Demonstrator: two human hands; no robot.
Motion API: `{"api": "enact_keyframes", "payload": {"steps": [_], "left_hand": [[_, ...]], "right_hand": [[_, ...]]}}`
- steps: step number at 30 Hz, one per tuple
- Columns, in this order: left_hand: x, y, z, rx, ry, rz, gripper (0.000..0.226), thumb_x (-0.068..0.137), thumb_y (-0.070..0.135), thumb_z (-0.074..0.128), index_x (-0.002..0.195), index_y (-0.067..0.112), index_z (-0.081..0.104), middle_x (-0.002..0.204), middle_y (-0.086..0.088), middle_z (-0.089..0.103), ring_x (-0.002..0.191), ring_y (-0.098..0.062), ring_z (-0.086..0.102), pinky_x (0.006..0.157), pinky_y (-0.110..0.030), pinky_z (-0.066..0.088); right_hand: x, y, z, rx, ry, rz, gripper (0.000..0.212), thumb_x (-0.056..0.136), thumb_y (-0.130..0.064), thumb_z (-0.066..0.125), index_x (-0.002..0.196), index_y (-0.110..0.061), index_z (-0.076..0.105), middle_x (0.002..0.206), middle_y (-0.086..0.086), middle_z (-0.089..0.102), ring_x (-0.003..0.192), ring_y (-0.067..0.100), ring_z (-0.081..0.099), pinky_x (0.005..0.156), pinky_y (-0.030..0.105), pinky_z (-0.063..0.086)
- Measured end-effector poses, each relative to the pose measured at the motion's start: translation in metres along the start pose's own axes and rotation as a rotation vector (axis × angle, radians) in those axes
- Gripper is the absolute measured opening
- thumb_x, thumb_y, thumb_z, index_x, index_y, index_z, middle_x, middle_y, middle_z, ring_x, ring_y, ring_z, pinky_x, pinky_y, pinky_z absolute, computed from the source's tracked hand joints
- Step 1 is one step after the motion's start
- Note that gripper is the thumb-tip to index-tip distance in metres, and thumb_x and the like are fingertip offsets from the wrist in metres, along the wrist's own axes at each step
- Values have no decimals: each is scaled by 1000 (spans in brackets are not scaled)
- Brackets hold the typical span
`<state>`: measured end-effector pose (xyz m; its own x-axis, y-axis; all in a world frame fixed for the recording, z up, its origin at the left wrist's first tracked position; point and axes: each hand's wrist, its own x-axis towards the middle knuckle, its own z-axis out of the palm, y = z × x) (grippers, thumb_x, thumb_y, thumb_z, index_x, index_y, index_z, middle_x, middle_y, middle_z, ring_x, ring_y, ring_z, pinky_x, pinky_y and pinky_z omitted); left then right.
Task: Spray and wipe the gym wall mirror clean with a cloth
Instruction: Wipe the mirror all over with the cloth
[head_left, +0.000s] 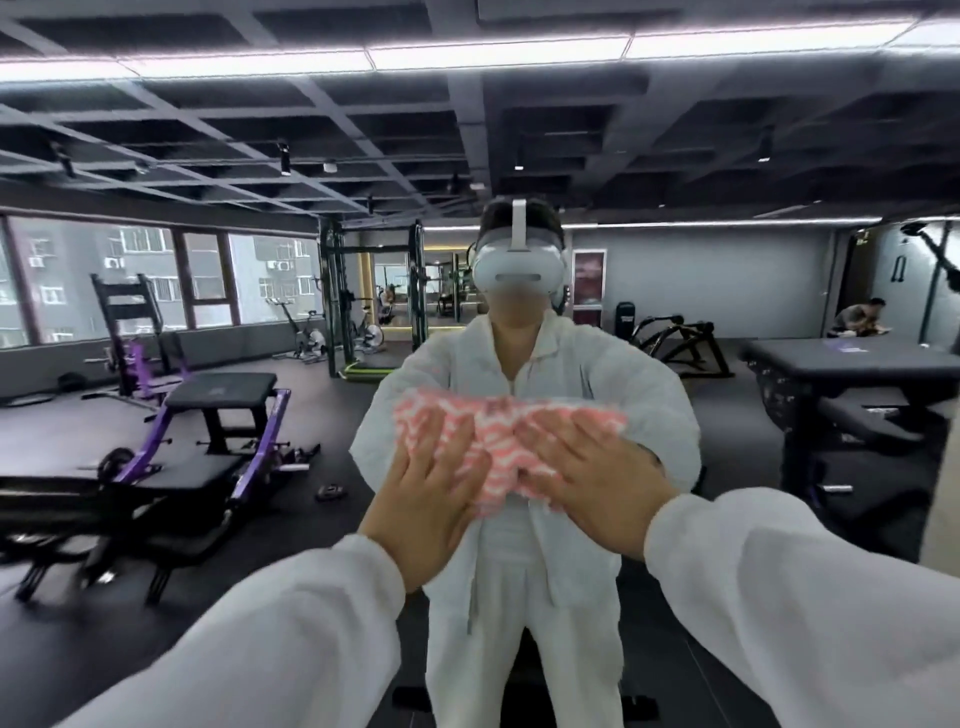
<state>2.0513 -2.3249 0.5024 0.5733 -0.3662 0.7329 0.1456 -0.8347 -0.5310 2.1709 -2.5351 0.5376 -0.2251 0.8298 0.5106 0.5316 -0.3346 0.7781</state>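
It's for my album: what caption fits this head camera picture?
Both hands, left hand and right hand, press a pink-and-white patterned cloth flat on the gym wall mirror.

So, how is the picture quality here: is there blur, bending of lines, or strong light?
Head view: the ceiling light strip is blown out white; the ceiling lines curve from the wide lens; the pink cloth looks soft and smeared under the left hand and right hand; the mirror shows the gym with no strong glare.
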Motion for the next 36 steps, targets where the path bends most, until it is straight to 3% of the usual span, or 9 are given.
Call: {"api": "enact_keyframes", "payload": {"steps": [7, 11, 15, 18, 23, 26, 30, 33, 36], "left_hand": [[-42, 112, 26, -78, -254, -6, 55, 82, 41, 34, 118, 11, 63, 137, -17, 33, 141, -45, -4, 100, -58, 23], [17, 123, 5, -64, -200, -193, 59, 97, 44, 15, 135, 3, 33, 144, -23, 23, 137, -44, 2, 105, -56, 14], [131, 102, -35, -16, -62, -334, 72, 95, 47, 23, 150, 8, -2, 152, -21, -3, 137, -53, 11, 111, -61, 12], [202, 76, -64, -46, -103, -375, 75, 97, 47, 34, 139, 19, -21, 153, -16, -18, 140, -48, -9, 113, -56, 0], [223, 73, -71, -40, -39, -349, 68, 93, 48, 18, 151, 16, 4, 157, -20, 2, 140, -49, -1, 113, -57, 4], [179, 93, -46, 1, -74, -261, 68, 94, 47, 15, 150, 12, -1, 155, -24, 5, 140, -50, 4, 113, -62, 11], [95, 141, -13, -48, -153, -165, 64, 87, 41, 25, 142, 8, 23, 152, -25, 14, 136, -52, 10, 98, -69, 34], [34, 185, 13, -73, -257, -110, 60, 82, 40, 29, 135, 12, 36, 153, -25, 3, 138, -52, -8, 93, -66, 39], [0, 223, 28, -88, -356, -68, 61, 81, 46, 32, 127, 15, 58, 145, -19, 27, 140, -46, -3, 100, -60, 31]], "right_hand": [[-95, -10, 15, -15, -253, -305, 61, 69, -31, 69, 129, -32, 57, 145, 4, 44, 136, 31, 34, 117, 46, 1], [-88, 47, -2, 17, -147, -166, 57, 67, -19, 72, 122, -25, 64, 136, 8, 54, 125, 33, 51, 104, 51, 35], [-70, 137, -43, -73, -54, 95, 56, 74, -16, 60, 130, -14, 57, 140, 20, 47, 127, 41, 46, 102, 56, 26], [-54, 194, -66, -33, 22, 224, 53, 84, -13, 45, 137, -7, 49, 145, 27, 37, 132, 48, 35, 107, 61, 23], [-50, 192, -69, 50, 50, 366, 55, 90, -22, 42, 144, -12, 38, 153, 20, 25, 141, 41, 21, 114, 52, 12], [-76, 147, -48, 46, 68, 338, 53, 87, -24, 42, 138, -13, 47, 151, 19, 31, 138, 43, 28, 112, 53, 12], [-133, 71, -14, 59, -14, 189, 52, 79, -26, 61, 130, -14, 58, 147, 18, 38, 133, 44, 37, 109, 60, 20], [-181, 24, 3, 86, -200, 17, 77, 58, -32, 82, 129, -23, 56, 145, 12, 33, 134, 33, 34, 113, 57, 10], [-209, 10, 10, 48, -287, -170, 54, 73, -36, 65, 127, -30, 59, 147, 5, 33, 138, 29, 30, 116, 51, -7]]}}
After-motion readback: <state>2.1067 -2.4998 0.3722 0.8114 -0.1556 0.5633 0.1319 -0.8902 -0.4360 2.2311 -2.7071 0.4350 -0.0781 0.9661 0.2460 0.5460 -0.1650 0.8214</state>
